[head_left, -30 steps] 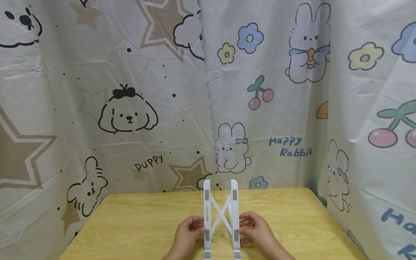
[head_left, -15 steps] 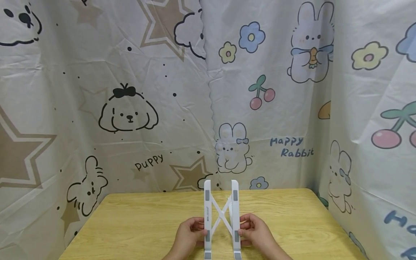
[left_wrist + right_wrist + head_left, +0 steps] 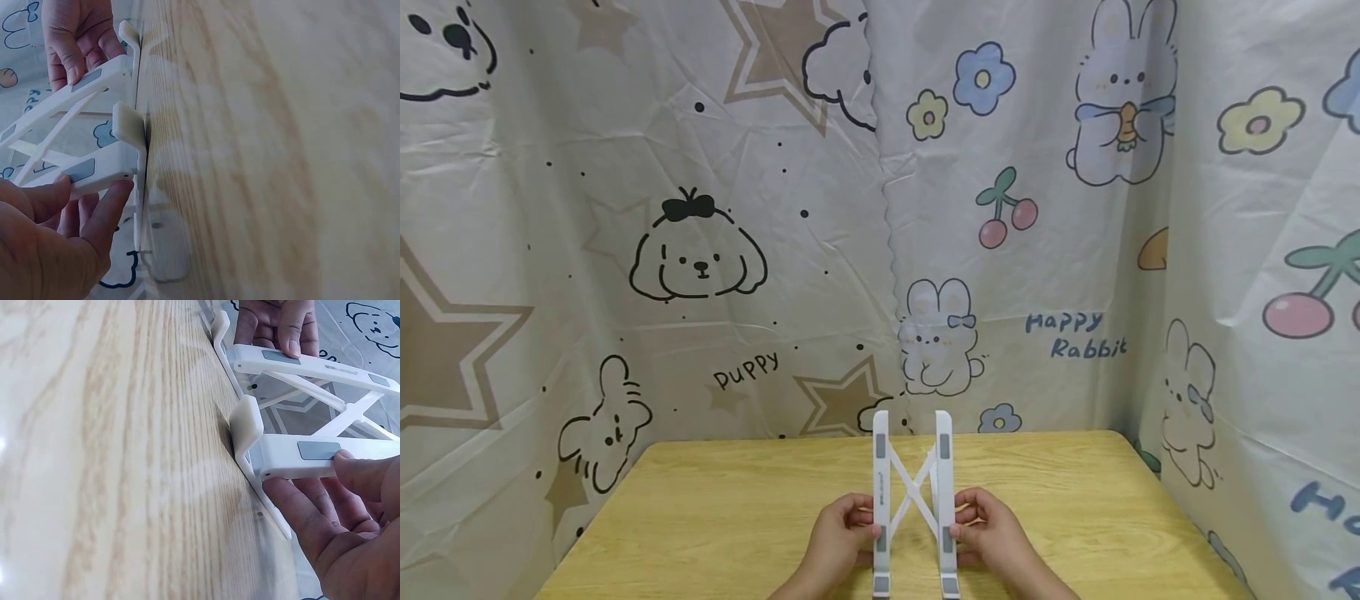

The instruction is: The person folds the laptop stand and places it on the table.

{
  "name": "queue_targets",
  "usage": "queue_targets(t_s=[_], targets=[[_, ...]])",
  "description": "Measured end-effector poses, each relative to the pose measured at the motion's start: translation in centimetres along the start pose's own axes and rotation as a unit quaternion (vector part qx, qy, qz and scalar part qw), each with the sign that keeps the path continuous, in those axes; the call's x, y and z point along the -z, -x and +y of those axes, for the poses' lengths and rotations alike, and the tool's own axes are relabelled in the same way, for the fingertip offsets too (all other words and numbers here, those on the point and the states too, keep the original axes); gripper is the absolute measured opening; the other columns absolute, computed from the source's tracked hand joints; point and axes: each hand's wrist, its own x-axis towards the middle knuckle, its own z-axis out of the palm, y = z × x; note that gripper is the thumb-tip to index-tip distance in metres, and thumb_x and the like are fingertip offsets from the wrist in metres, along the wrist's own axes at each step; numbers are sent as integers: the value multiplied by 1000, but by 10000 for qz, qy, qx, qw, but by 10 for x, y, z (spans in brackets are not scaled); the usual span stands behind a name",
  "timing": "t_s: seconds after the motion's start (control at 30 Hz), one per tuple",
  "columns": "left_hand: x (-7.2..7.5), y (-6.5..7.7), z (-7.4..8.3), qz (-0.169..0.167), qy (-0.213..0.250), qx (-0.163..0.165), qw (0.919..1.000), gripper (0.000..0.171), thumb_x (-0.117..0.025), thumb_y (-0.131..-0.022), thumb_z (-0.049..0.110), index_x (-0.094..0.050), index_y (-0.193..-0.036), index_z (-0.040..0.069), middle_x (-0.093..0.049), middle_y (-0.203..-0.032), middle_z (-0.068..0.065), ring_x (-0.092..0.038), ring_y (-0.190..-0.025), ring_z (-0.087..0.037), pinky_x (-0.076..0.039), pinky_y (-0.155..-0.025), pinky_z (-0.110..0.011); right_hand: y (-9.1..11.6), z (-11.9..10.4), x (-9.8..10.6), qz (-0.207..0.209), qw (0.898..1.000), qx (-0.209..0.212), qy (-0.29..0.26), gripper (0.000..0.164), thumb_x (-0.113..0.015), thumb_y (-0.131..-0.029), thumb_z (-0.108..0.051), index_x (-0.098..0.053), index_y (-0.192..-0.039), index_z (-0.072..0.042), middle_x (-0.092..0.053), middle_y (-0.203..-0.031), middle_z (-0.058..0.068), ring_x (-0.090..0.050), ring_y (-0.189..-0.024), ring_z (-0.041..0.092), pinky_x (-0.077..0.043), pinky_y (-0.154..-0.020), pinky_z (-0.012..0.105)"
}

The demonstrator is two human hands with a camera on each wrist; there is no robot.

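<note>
White folding laptop stand (image 3: 913, 490), one: stood on wood-grain tabletop (image 3: 737, 517), between both hands; two long rails, linked by crossed struts, carried grey pads (image 3: 882, 447); upturned lips (image 3: 247, 428) sat at near end. Left hand (image 3: 842, 537): partly curled, gripped left rail, thumb at lower pad, forefinger beneath. Right hand (image 3: 992, 529): likewise bent, gripped right rail, thumb touched lower pad's edge, fingers underneath. Printed curtain (image 3: 820, 292): hung behind table, bore puppies, rabbits, stars, flowers, cherries, lettering.
</note>
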Motion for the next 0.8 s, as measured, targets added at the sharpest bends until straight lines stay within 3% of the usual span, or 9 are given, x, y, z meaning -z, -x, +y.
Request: queue_targets(t_s=[0.43, 0.8], targets=[[-2, 3, 4, -82, -92, -208, 9997, 30, -70, -88, -12, -64, -115, -3, -60, -94, -10, -62, -78, -18, -64, -61, -45, -3, 6, -4, -15, 10000, 37, -75, 39, -70, -91, 5, -52, -125, 6, -60, -97, 10, -67, -82, 21, -64, -68, 49], [-5, 3, 7, -55, -130, -192, 9997, 28, -71, -87, -12, -64, -112, -3, -59, -94, -11, -61, -80, -20, -64, -61, -45, -2, 6, -6, 22, 10000, -25, -92, 37, -70, -92, 5, -51, -124, 6, -57, -96, 9, -68, -82, 21, -64, -69, 50]])
